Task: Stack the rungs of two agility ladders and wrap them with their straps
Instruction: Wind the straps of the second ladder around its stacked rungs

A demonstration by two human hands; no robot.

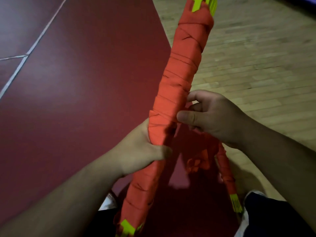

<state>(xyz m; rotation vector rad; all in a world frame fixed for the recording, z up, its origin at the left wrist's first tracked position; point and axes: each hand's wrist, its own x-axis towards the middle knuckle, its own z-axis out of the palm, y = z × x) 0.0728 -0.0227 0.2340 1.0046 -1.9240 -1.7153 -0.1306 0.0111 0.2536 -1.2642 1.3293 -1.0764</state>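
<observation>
Wrapped ladder bundle, left hand gripping, right hand pinching strap

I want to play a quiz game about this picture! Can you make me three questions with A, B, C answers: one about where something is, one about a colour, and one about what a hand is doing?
1. Where is the second wrapped bundle?
A. Below the right hand, near the shoe
B. On a shelf
C. On the left hand's wrist

2. What colour are the plastic ends sticking out of the big bundle?
A. Blue
B. Yellow-green
C. White

3. What is the left hand doing?
A. Pointing at the floor
B. Lying flat and open
C. Gripping the big bundle

Answers: 1 A, it lies low beneath the right hand. 2 B, the tips are bright yellow-green. 3 C, its fingers curl round the strap.
</observation>
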